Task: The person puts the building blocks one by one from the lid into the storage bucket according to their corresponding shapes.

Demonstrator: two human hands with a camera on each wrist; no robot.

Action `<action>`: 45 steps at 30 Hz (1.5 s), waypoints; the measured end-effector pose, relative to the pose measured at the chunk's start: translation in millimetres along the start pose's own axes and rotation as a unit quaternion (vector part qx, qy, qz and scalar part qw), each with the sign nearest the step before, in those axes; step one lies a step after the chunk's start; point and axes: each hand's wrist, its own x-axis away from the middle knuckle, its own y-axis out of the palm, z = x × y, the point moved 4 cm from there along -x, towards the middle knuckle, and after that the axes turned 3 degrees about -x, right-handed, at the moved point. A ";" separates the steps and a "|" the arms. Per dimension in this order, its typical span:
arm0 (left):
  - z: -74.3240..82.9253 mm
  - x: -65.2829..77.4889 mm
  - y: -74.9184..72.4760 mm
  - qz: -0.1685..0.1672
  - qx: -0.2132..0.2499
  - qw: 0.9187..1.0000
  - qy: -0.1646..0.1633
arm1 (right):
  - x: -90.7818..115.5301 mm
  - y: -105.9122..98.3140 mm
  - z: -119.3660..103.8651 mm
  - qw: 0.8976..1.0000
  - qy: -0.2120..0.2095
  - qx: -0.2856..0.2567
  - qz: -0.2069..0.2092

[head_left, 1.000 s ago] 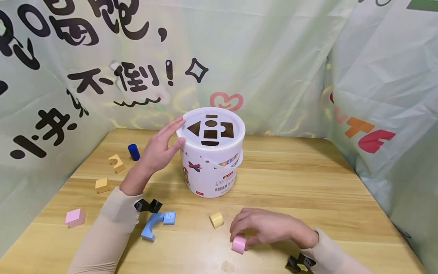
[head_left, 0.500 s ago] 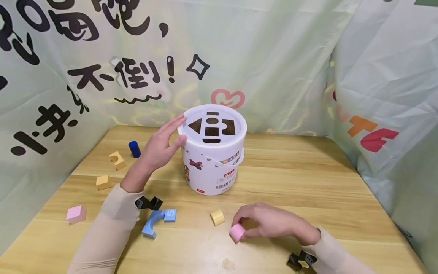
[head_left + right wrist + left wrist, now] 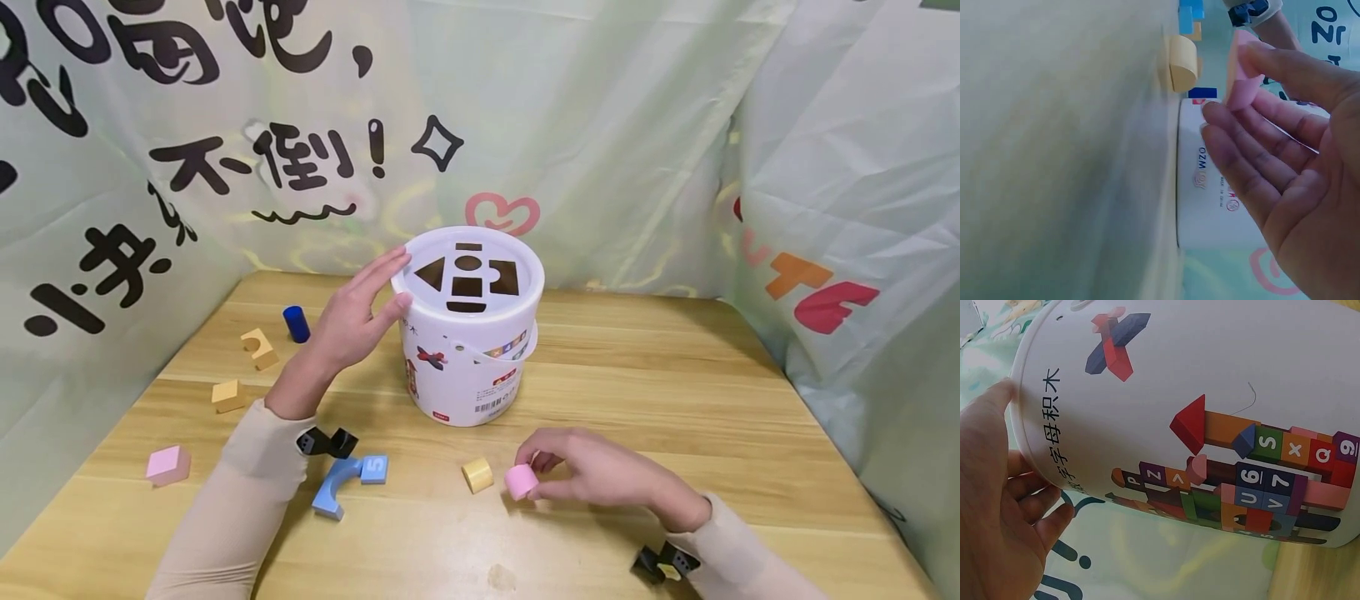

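A white bucket (image 3: 457,375) stands upright on the table, its lid (image 3: 431,304) cut with several shaped holes. My left hand (image 3: 348,321) rests against the left side of its rim, fingers mostly straight; the left wrist view shows that hand (image 3: 997,487) along the bucket's rim edge. Between thumb and fingers, my right hand (image 3: 592,471) pinches a pink half-round block (image 3: 521,482), apparently just above the tabletop. In the right wrist view the same pink block (image 3: 1246,75) sits in the fingertips. A yellow half-round block (image 3: 477,475) lies just left of it.
Left of the bucket lie a blue cylinder (image 3: 296,323), a yellow notched block (image 3: 259,350), a yellow block (image 3: 228,396) and a pink block (image 3: 168,465). A blue arch (image 3: 333,492) touches a blue block (image 3: 374,469) near the left forearm. Printed fabric (image 3: 615,150) surrounds the table.
My right hand has moved the pink half-round block away from the table's front edge, toward the bucket, and turned it. The left hand has stayed on the bucket's rim.
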 end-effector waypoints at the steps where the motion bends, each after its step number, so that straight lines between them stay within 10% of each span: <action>1: 0.1 -0.1 0.1 -0.001 0.000 1.000 0.001 | 0.1 -2.0 -0.3 1.000 -0.003 -0.006 0.007; 18: 0.5 0.0 -0.3 0.000 0.000 1.000 -0.003 | -6.1 -38.1 -17.9 0.996 -0.026 0.006 0.081; 29: 0.0 -0.1 -0.3 -0.003 0.001 1.000 -0.002 | -16.5 -56.6 -36.5 0.983 -0.118 0.001 0.138; 45: 1.3 0.1 -0.2 -0.004 0.003 1.000 -0.003 | -29.7 -71.0 -56.9 0.982 -0.112 -0.019 0.153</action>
